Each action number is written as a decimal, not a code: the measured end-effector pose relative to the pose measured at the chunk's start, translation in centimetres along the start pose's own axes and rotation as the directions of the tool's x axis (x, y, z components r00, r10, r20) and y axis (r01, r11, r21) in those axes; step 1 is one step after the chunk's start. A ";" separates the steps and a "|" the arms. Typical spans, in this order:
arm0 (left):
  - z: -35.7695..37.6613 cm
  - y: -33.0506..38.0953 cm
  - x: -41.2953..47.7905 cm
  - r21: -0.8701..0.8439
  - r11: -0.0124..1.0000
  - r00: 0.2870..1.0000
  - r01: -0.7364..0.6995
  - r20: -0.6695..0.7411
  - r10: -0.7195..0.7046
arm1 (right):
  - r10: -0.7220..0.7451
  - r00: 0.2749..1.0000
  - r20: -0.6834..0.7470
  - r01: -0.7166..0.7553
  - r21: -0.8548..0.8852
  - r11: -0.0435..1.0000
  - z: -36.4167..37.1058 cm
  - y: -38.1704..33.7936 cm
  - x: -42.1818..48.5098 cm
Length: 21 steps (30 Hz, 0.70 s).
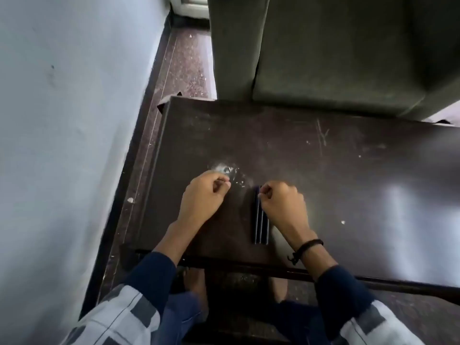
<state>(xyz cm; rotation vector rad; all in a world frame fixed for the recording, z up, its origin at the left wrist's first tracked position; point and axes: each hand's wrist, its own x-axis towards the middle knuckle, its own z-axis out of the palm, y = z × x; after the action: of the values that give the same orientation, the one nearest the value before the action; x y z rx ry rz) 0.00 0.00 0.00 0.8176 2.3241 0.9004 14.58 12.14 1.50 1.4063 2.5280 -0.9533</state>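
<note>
Three dark blue sticks [260,220] lie side by side on the dark brown table [323,170], pointing away from me. My right hand [283,205] is curled at their far end, thumb and forefinger pinching the top of the rightmost stick. My left hand [202,197] is curled a little to the left, its thumb and forefinger pinched on a small pale bit. Just beyond its knuckles a small shiny piece [224,169] sits among white crumbs [239,181] on the tabletop.
A pale wall [62,145] stands close on the left, with a strip of speckled floor [184,70] between it and the table. A grey-green sofa [336,58] butts against the table's far edge. My bare feet [196,282] show under the near edge.
</note>
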 end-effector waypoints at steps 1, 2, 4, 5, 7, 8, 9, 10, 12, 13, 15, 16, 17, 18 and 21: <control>0.5 -0.2 0.3 -0.030 0.999 1.000 -0.019 -0.011 0.018 | -0.018 1.000 -0.002 0.018 -0.046 0.999 0.6 0.4 -0.1; 1.0 -0.5 0.6 -0.031 0.999 0.999 -0.026 -0.020 0.025 | -0.056 0.998 -0.030 0.052 -0.108 0.993 1.4 0.6 -0.1; 1.9 -1.2 1.5 -0.030 0.997 0.997 -0.074 -0.031 0.073 | -0.181 0.980 -0.088 0.154 -0.252 0.956 3.1 1.3 -0.6; 2.4 -1.7 1.9 -0.038 0.994 0.994 -0.105 -0.031 0.104 | -0.240 0.967 -0.090 0.201 -0.316 0.927 4.0 1.6 -0.9; 2.5 -2.5 2.6 -0.027 0.990 0.990 -0.137 -0.027 0.136 | -0.296 0.952 -0.076 0.239 -0.419 0.876 5.6 2.1 -1.5; 2.5 -3.0 2.9 -0.015 0.988 0.988 -0.151 -0.033 0.150 | -0.303 0.950 -0.077 0.239 -0.447 0.862 6.3 2.3 -1.7; 2.5 -3.4 3.2 -0.018 0.987 0.985 -0.163 -0.053 0.162 | -0.315 0.946 -0.072 0.247 -0.469 0.848 6.9 2.6 -1.9; 2.4 -3.7 3.4 -0.026 0.985 0.982 -0.173 -0.075 0.171 | -0.320 0.944 -0.080 0.245 -0.481 0.842 7.4 2.7 -2.2; 2.2 -4.5 3.4 -0.037 0.978 0.974 -0.204 -0.107 0.199 | -0.327 0.939 -0.110 0.234 -0.493 0.838 8.2 2.8 -2.7; 2.3 -5.1 3.3 -0.024 0.973 0.966 -0.230 -0.127 0.225 | -0.333 0.934 -0.131 0.227 -0.501 0.835 8.5 2.9 -3.0; 1.8 -5.8 2.8 0.006 0.958 0.944 -0.287 -0.171 0.284 | -0.339 0.929 -0.146 0.230 -0.490 0.841 8.9 2.6 -3.8; 1.5 -6.0 2.7 0.014 0.953 0.935 -0.303 -0.191 0.300 | -0.349 0.925 -0.149 0.238 -0.487 0.840 9.0 2.5 -3.9; 1.3 -6.2 2.4 0.019 0.947 0.926 -0.320 -0.206 0.316 | -0.368 0.917 -0.157 0.249 -0.495 0.832 9.1 2.4 -4.2; 1.0 -6.4 2.1 0.020 0.945 0.920 -0.327 -0.219 0.324 | -0.382 0.910 -0.162 0.256 -0.506 0.824 9.2 2.4 -4.4; -0.2 -6.7 0.9 -0.011 0.941 0.907 -0.340 -0.270 0.324 | -0.407 0.894 -0.186 0.276 -0.488 0.828 9.4 2.1 -4.8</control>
<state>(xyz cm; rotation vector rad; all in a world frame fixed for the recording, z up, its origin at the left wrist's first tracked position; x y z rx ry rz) -3.02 -3.51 -4.98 1.1551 2.4084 1.2861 17.00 4.15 -5.21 1.0196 3.0160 -0.1501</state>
